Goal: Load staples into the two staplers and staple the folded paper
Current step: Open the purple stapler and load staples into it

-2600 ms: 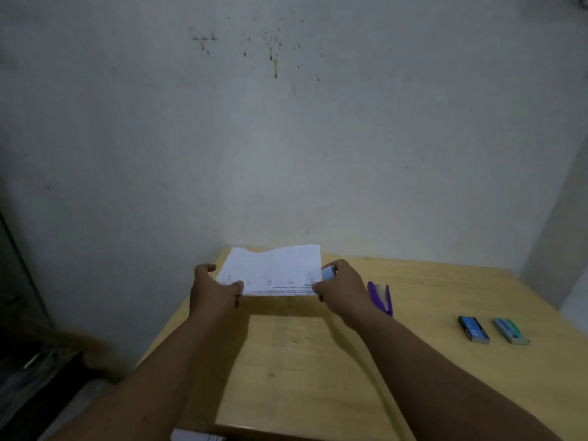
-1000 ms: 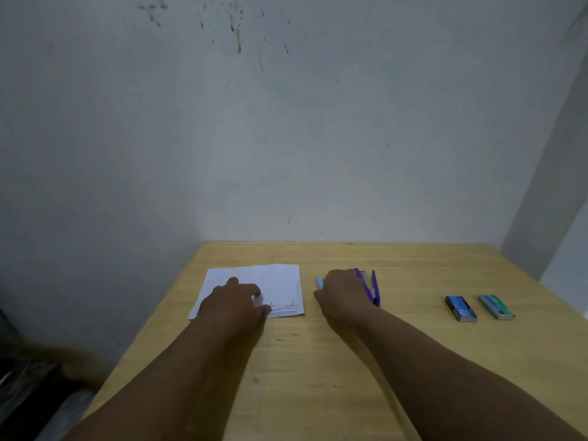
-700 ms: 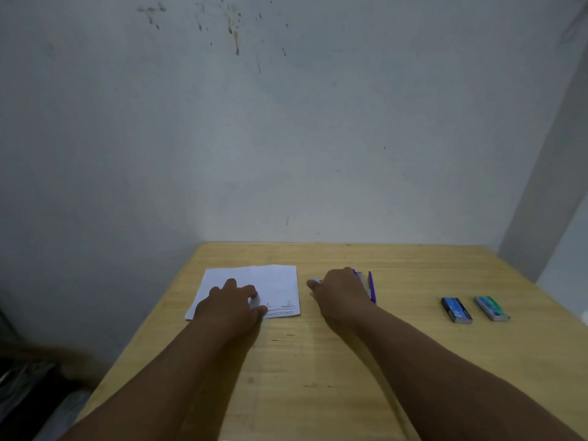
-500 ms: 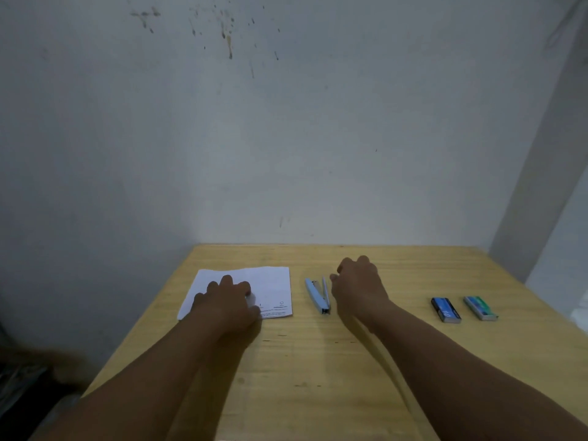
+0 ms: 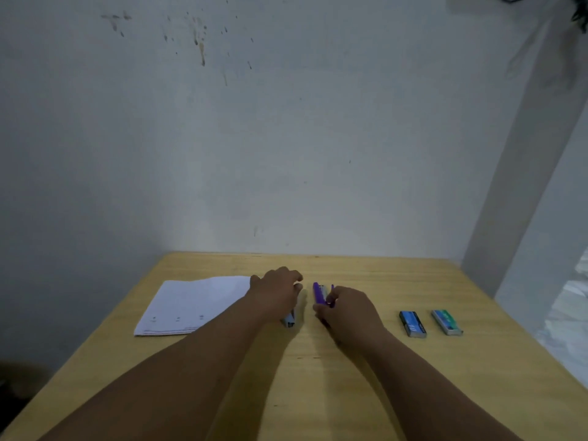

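The folded white paper (image 5: pixel 194 303) lies flat on the left of the wooden table (image 5: pixel 318 377). My left hand (image 5: pixel 276 297) covers the light blue stapler (image 5: pixel 290 321), with only its near end showing below the palm; its fingers curl over it. My right hand (image 5: pixel 345 311) grips the near end of the purple stapler (image 5: pixel 319 294), which lies just right of the blue one. A blue staple box (image 5: pixel 412 323) and a green staple box (image 5: pixel 446 322) rest side by side further right.
A stained white wall stands right behind the table's far edge. A white pillar (image 5: pixel 521 173) rises at the back right corner. The table's left edge drops off to a dark floor.
My left hand has left the paper and moved right onto the blue stapler. My right hand let go of the blue stapler and took hold of the purple one.
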